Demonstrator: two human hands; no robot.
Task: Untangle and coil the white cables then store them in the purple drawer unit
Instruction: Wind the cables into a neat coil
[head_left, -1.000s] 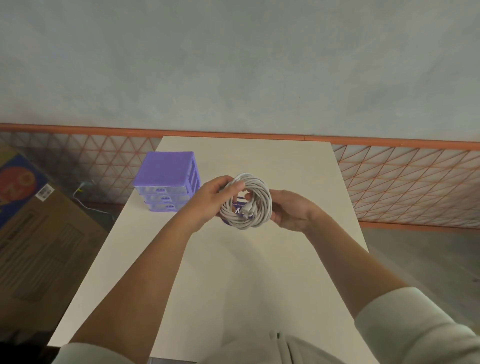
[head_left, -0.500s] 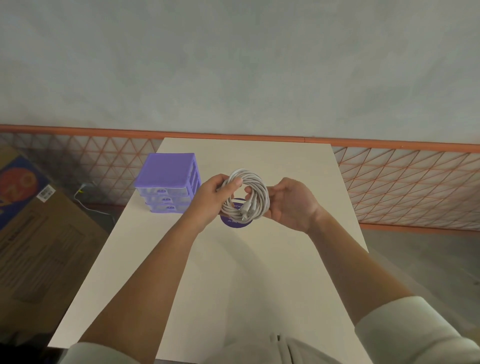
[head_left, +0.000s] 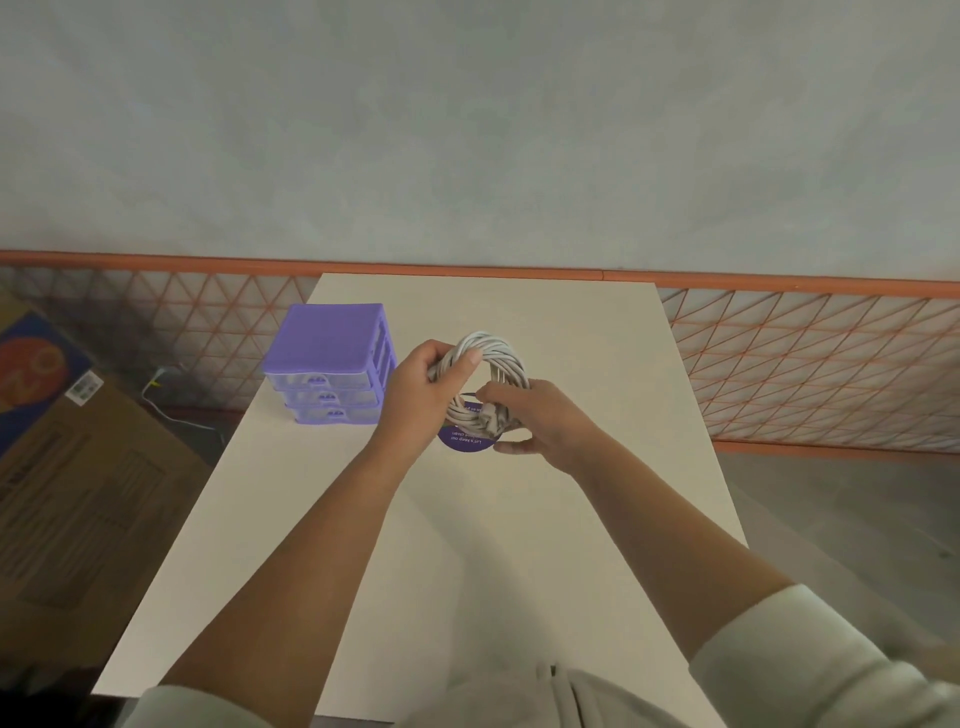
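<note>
The pale tabletop (head_left: 519, 545) runs long and bare toward the wall, and at its far left corner stands the purple drawer unit (head_left: 328, 364), three shallow drawers stacked, all pushed in as far as this view shows. Just right of it, held up off the surface, is the white cable coil (head_left: 485, 384), wound into a thick ring of many turns with a clear hole through the middle. Beneath it a round purple sticker (head_left: 464, 440) lies on the tabletop, partly hidden. The left hand (head_left: 421, 389) grips the coil's left side, thumb over the top strands and fingers curled behind; the right hand (head_left: 535, 415) takes the lower right, its fingers (head_left: 493, 397) pinching the bundle where the strands cross and a cable end appears to be tucked in, though that detail is too small to be sure of. Now the handling: this looks like a light load, easily carried in one hand, but springy. Round cable of this kind wants to unwind, so the ring likely loosens the moment the squeeze lets up. The smooth jacket probably slides turn against turn, too. The sensible hold is across the whole bundle, all strands together, on opposite sides of the ring as now, never by a single loop. A drawer needs opening first, which will leave one hand minding the coil.
</note>
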